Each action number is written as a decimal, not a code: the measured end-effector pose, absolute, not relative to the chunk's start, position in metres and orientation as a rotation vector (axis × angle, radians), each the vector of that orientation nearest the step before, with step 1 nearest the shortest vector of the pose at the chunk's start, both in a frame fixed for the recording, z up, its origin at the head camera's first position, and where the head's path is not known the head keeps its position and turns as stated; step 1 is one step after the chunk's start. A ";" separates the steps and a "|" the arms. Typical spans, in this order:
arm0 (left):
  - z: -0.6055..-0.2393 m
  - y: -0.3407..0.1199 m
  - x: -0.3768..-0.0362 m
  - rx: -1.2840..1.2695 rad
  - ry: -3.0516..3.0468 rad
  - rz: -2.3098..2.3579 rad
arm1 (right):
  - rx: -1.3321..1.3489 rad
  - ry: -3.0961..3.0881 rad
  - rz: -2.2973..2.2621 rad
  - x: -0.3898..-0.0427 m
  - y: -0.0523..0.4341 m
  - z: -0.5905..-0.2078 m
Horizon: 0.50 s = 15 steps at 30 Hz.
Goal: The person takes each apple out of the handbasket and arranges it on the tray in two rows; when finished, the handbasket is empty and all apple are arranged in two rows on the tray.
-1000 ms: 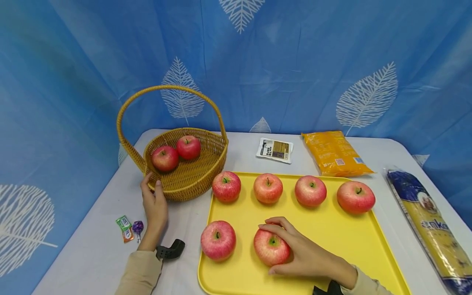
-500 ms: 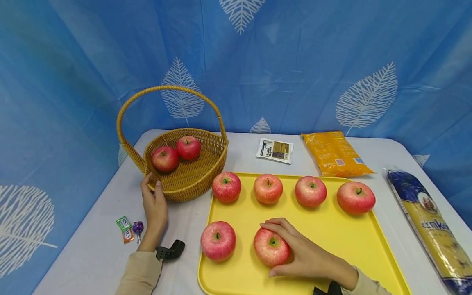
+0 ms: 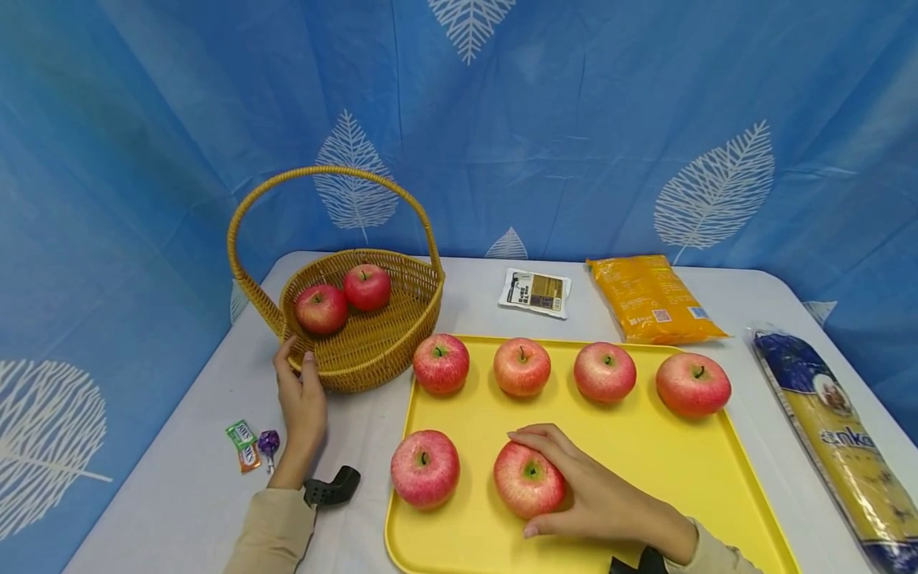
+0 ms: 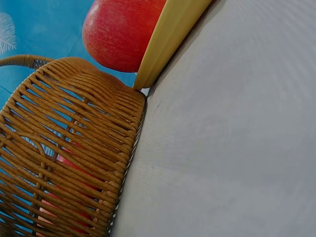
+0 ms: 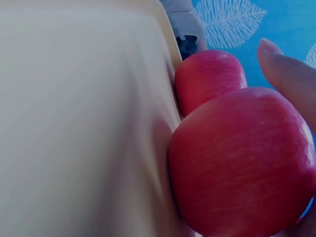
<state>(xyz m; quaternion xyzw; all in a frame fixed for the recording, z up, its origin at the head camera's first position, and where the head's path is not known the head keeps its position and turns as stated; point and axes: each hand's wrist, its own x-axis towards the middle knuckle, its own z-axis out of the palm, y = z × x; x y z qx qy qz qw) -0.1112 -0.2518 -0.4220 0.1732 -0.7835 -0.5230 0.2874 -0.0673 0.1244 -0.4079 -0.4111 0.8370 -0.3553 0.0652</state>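
Observation:
In the head view my right hand [image 3: 584, 490] curves round a red apple [image 3: 527, 482] on the yellow tray [image 3: 645, 454]. Its fingers lie along the apple's far side and the thumb is at the near side. The right wrist view shows this apple [image 5: 242, 163] large, with a digit [image 5: 286, 69] raised beside it. My left hand [image 3: 301, 406] is at the near left rim of a wicker basket [image 3: 387, 351], straight fingers touching it. Two apples [image 3: 320, 309] lie inside the basket. The left wrist view shows the woven wall [image 4: 74, 138], with those fingers out of sight.
Several apples [image 3: 605, 372] line the tray's far edge, and another apple [image 3: 425, 470] sits at its left. Behind are a small white packet [image 3: 535, 292] and an orange bag [image 3: 653, 299]. A long packet [image 3: 832, 430] lies right; candies [image 3: 244, 445] and a lollipop [image 3: 268, 442] lie left.
The right hand's fingertips have shifted very slightly right across the apple's far side. The apple, the basket and the left hand stay in place.

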 end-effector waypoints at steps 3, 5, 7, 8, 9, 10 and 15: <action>-0.422 -0.252 -0.111 0.466 -2.096 -1.395 | -1.246 2.522 -1.072 -0.068 0.125 -0.407; -0.422 -0.252 -0.111 0.466 -2.096 -1.394 | -1.242 2.521 -1.072 -0.068 0.125 -0.406; -0.422 -0.251 -0.111 0.464 -2.093 -1.394 | -1.234 2.522 -1.077 -0.069 0.125 -0.404; -0.422 -0.251 -0.111 0.464 -2.092 -1.394 | -1.225 2.521 -1.082 -0.069 0.126 -0.403; -0.422 -0.251 -0.111 0.463 -2.091 -1.394 | -1.214 2.524 -1.085 -0.069 0.126 -0.402; -0.422 -0.251 -0.111 0.462 -2.091 -1.394 | -1.206 2.527 -1.089 -0.069 0.126 -0.401; -0.422 -0.252 -0.111 0.463 -2.093 -1.390 | -1.170 2.561 -1.076 -0.071 0.129 -0.396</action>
